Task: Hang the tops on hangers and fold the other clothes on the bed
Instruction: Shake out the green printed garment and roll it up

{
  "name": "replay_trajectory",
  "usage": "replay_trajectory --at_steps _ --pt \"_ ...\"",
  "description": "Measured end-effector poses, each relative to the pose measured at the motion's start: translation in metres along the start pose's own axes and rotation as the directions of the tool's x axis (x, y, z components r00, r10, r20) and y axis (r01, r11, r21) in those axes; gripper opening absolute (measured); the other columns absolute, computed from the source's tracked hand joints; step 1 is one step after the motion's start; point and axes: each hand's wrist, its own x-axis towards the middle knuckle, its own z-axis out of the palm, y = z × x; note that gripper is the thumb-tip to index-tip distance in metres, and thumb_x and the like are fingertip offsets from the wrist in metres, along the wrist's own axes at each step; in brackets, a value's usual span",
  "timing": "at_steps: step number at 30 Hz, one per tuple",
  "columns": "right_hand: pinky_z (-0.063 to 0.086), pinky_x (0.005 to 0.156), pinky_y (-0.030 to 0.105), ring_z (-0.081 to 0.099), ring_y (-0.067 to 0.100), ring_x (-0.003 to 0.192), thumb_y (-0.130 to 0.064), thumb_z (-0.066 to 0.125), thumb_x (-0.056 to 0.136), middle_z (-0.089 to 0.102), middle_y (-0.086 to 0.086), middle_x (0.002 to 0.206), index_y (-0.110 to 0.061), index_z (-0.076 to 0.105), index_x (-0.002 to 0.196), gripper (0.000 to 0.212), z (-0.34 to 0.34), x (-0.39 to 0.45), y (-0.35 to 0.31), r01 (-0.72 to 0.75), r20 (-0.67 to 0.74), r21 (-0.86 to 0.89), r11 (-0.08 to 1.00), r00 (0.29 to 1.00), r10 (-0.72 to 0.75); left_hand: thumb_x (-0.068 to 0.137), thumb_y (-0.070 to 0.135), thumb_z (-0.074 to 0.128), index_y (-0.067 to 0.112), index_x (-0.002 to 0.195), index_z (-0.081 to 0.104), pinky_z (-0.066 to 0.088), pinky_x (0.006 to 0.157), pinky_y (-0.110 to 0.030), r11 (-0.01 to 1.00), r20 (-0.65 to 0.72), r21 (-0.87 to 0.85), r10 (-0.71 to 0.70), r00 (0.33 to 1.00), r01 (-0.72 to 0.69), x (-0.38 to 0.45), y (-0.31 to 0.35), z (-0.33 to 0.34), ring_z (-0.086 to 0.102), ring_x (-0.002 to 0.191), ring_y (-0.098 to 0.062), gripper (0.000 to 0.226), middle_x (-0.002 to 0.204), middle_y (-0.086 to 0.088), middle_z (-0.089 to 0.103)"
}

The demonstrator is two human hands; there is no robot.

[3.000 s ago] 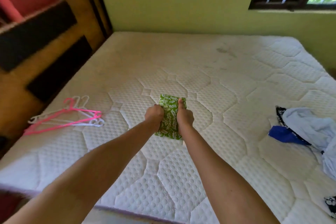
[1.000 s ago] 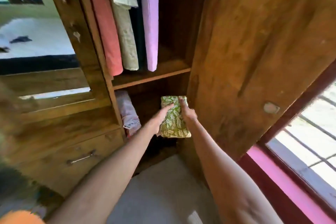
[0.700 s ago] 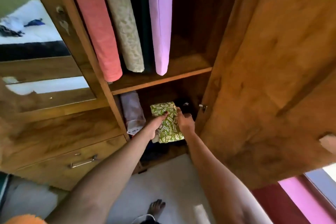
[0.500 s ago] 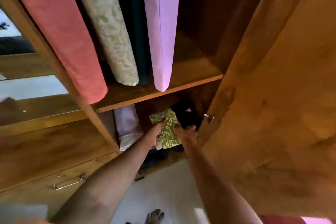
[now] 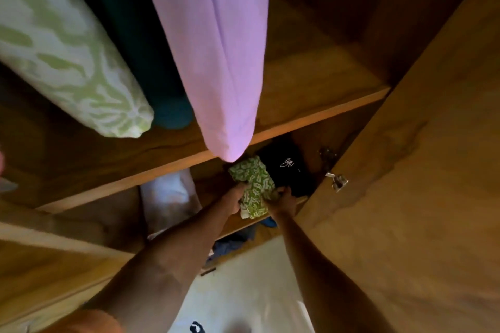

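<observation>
Seen at centre frame: one folded green-and-white leaf-print cloth [image 5: 253, 185], half inside the lower compartment of a brown wooden wardrobe [image 5: 311, 105], pinched along its left edge by the left hand [image 5: 234, 197] and along its right edge by the right hand [image 5: 282, 199], fingers of both curled onto the fabric. Just right of it on the same shelf, touching: one folded black garment with a small white emblem [image 5: 286, 163]; to its left, apart: one pale folded bundle [image 5: 169, 197]. Hanging above, from upper left to top centre: three garments, one green-and-white patterned [image 5: 67, 57], one dark teal [image 5: 151, 62], one lilac [image 5: 216, 43], with the open wooden door [image 5: 419, 197] filling the right side.
</observation>
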Motion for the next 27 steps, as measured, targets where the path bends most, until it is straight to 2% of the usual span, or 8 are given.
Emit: replay_trajectory --at_steps 3,9,13,17,21,23,25,27 --pt "0.042 0.085 0.032 0.051 0.033 0.111 -0.025 0.072 0.079 0.047 0.016 0.126 -0.007 0.047 0.117 0.049 0.003 -0.003 0.004 0.001 -0.002 -0.044 0.999 1.0 -0.001 0.097 0.036 0.046 0.005 0.141 0.035 0.029 0.107 -0.033 0.988 -0.035 0.156 0.022 0.999 -0.016 0.005 -0.001 -0.006 0.033 0.136 -0.025 0.055 0.15 -0.01 0.032" --pt "0.044 0.087 0.038 0.05 0.04 0.112 -0.022 0.067 0.082 0.036 0.02 0.13 -0.001 0.036 0.124 0.055 -0.004 -0.01 -0.006 -0.012 -0.062 -0.055 0.998 0.998 0.009 0.098 0.033 0.043 0.004 0.139 0.039 0.04 0.088 -0.026 0.976 0.068 0.189 0.097 0.993 -0.108 -0.012 0.001 -0.013 0.043 0.131 -0.027 0.05 0.144 -0.013 0.041" --pt "0.042 0.086 0.037 0.049 0.039 0.115 -0.013 0.056 0.084 0.046 0.019 0.128 -0.002 0.042 0.121 0.041 -0.021 -0.02 -0.015 -0.038 -0.057 0.025 0.999 0.998 0.039 0.095 0.017 0.051 0.0 0.139 0.035 0.035 0.097 -0.025 0.877 -0.157 0.413 0.334 0.93 -0.246 -0.037 0.01 -0.005 0.039 0.132 -0.028 0.05 0.143 -0.015 0.04" --pt "0.042 0.082 0.031 0.057 0.033 0.112 -0.019 0.058 0.089 0.065 0.017 0.113 -0.001 0.065 0.108 0.027 -0.06 -0.038 -0.025 0.01 -0.022 0.134 0.991 1.0 -0.007 0.08 0.01 0.061 0.001 0.126 0.05 0.043 0.099 -0.043 0.763 -0.035 0.462 0.525 0.851 -0.452 -0.017 0.02 0.016 0.051 0.12 -0.035 0.048 0.129 -0.021 0.053" --pt "0.043 0.073 0.018 0.059 0.037 0.107 -0.017 0.057 0.091 0.065 0.026 0.108 0.006 0.066 0.1 0.027 -0.114 -0.071 -0.026 0.071 -0.08 0.271 0.96 0.995 -0.051 0.089 0.002 0.058 -0.007 0.116 0.059 0.045 0.088 -0.029 0.736 0.182 0.43 0.497 0.848 -0.523 -0.099 0.039 0.038 0.055 0.114 -0.032 0.029 0.121 -0.021 0.06" --pt "0.044 0.074 0.021 0.058 0.04 0.108 -0.01 0.053 0.092 0.062 0.029 0.112 0.011 0.063 0.102 0.025 -0.145 -0.1 -0.026 0.091 -0.145 0.37 0.925 0.989 -0.039 0.089 0.004 0.057 -0.006 0.116 0.059 0.045 0.084 -0.027 0.75 0.248 0.365 0.494 0.834 -0.552 -0.142 0.04 0.045 0.057 0.112 -0.032 0.028 0.12 -0.021 0.061" --pt "0.049 0.084 0.03 0.061 0.035 0.103 -0.009 0.052 0.09 0.064 0.023 0.112 -0.005 0.067 0.096 0.017 -0.175 -0.131 -0.022 0.141 -0.233 0.445 0.884 0.972 -0.038 0.091 0.009 0.056 -0.001 0.115 0.061 0.047 0.082 -0.03 0.755 0.31 0.327 0.482 0.819 -0.568 -0.182 0.035 0.054 0.06 0.106 -0.027 0.027 0.115 -0.016 0.063" --pt "0.049 0.067 0.02 0.06 0.014 0.085 -0.019 0.051 0.087 0.065 0.006 0.107 -0.017 0.065 0.093 0.015 -0.202 -0.169 -0.015 0.171 -0.277 0.479 0.861 0.96 -0.037 0.092 0.012 0.053 0.007 0.11 0.062 0.045 0.067 -0.025 0.774 0.381 0.26 0.467 0.798 -0.577 -0.229 0.025 0.07 0.059 0.096 -0.021 0.021 0.103 -0.009 0.065"
